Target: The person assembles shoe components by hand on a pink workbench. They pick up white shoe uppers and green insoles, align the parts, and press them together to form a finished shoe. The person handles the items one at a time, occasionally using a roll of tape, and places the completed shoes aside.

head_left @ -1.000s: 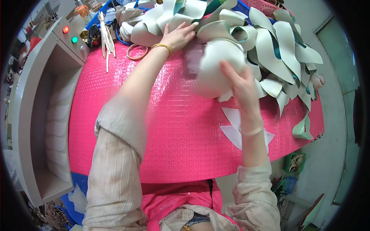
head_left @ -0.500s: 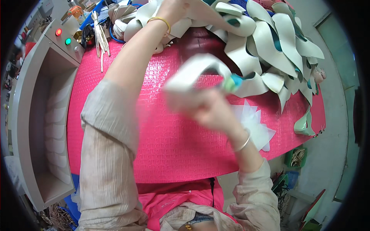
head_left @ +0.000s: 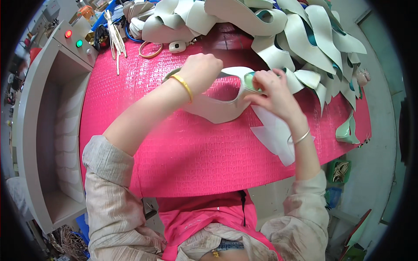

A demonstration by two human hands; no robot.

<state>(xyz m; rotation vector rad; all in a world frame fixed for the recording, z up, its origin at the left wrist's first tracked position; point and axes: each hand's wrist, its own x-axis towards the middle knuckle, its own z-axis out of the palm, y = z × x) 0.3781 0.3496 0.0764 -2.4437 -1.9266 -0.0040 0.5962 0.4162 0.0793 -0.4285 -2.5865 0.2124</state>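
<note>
Fingers of the right hand (head_left: 277,95) pinch one end of a curved white piece (head_left: 213,109), at upper centre of the frame. What the left hand (head_left: 202,71) grips, I cannot tell. Translucent sheets (head_left: 274,135) lie on the pink table (head_left: 183,165); similar pieces (head_left: 300,48) are heaped at upper right.

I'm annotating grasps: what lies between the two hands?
Head view: a pale curved piece lies between the left hand and right hand; pink table shows through its opening.
</note>
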